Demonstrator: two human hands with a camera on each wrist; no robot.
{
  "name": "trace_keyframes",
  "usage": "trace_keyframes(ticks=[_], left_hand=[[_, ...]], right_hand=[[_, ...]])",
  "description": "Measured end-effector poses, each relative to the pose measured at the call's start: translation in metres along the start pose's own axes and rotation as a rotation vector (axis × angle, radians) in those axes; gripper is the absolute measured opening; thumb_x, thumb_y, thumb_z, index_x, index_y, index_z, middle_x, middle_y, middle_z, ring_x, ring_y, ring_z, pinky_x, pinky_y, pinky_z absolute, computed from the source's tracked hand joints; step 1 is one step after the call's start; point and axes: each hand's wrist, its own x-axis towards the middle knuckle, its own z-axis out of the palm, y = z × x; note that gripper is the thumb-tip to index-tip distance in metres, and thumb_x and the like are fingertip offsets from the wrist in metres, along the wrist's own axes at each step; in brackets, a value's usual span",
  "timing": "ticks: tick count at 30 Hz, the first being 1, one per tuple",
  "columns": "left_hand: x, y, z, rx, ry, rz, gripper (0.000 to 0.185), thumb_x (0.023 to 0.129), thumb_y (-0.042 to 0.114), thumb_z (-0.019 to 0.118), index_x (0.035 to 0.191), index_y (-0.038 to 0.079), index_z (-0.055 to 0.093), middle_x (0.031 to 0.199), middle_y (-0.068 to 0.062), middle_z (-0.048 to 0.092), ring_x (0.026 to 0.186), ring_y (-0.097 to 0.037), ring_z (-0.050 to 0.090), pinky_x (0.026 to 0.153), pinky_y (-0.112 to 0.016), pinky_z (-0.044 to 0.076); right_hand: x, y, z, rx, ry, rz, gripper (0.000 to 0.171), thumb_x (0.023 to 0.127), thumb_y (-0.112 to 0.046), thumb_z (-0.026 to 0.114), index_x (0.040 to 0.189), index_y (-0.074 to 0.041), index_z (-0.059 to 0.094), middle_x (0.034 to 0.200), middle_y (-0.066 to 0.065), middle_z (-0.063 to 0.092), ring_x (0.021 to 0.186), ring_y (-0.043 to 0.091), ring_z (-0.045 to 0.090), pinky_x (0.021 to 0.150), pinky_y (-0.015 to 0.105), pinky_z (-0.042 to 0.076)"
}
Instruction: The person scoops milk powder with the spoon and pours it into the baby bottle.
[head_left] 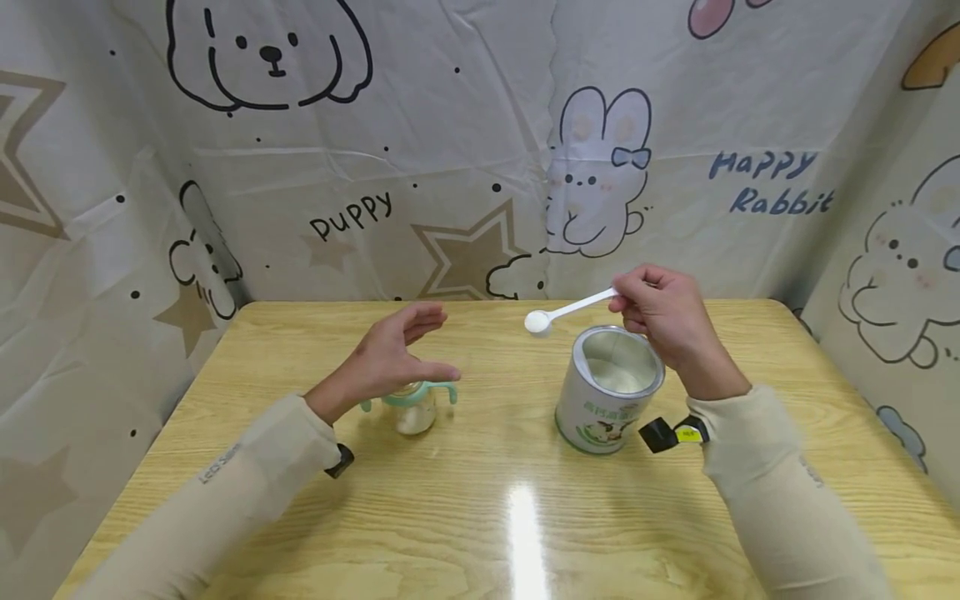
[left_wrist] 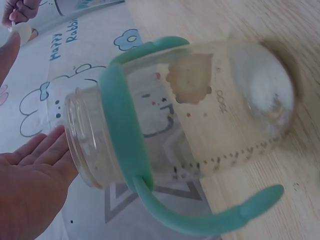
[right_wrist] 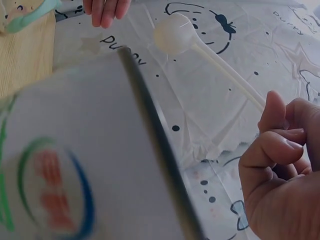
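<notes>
My right hand (head_left: 663, 317) pinches the end of a white measuring scoop (head_left: 537, 322) by its long handle. White powder fills the scoop's bowl, held up just left of the milk powder can (head_left: 600, 425). That can stands open on the table, with pale powder showing inside. Fingers spread and thumb apart, my left hand (head_left: 393, 354) hovers by the mouth of a clear baby bottle (head_left: 415, 417) and holds nothing. In the left wrist view the bottle (left_wrist: 180, 130) has no cap, carries a mint-green two-handled ring (left_wrist: 125, 130), and has white powder at its bottom.
The wooden table (head_left: 465, 517) bears the bottle at left and the can at right. A patterned cloth (head_left: 450, 150) with cartoon animals hangs behind the table and along both sides.
</notes>
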Motion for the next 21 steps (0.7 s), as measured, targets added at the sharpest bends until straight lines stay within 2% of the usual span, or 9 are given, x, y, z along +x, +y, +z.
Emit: trace_keyframes(ticks=[4, 10, 21], left_hand=[[-0.003, -0.005, -0.005, 0.006, -0.001, -0.006, 0.084, 0.076, 0.017, 0.090, 0.145, 0.001, 0.044, 0.148, -0.014, 0.047, 0.140, -0.028, 0.041, 0.107, -0.046, 0.045], [-0.009, -0.013, -0.010, 0.025, -0.007, -0.011, 0.083, 0.076, 0.016, 0.089, 0.144, -0.002, 0.045, 0.148, -0.017, 0.047, 0.141, -0.033, 0.039, 0.115, -0.048, 0.034], [-0.021, -0.028, -0.019, 0.059, -0.027, -0.034, 0.080, 0.077, 0.019, 0.089, 0.142, -0.002, 0.047, 0.146, -0.018, 0.049, 0.140, -0.036, 0.039, 0.115, -0.056, 0.031]], right_hand=[[0.002, 0.000, 0.008, 0.005, -0.009, -0.004, 0.028, 0.099, -0.002, 0.055, 0.073, -0.010, 0.063, 0.064, 0.000, 0.062, 0.051, 0.005, 0.044, 0.042, 0.014, 0.034], [0.003, 0.001, 0.020, 0.002, -0.032, -0.008, 0.028, 0.100, -0.001, 0.054, 0.075, -0.009, 0.063, 0.063, 0.000, 0.063, 0.052, 0.005, 0.043, 0.042, 0.014, 0.032], [0.006, 0.005, 0.048, -0.049, -0.013, 0.012, 0.023, 0.097, -0.002, 0.055, 0.075, -0.007, 0.060, 0.061, -0.001, 0.063, 0.051, 0.006, 0.041, 0.043, 0.016, 0.031]])
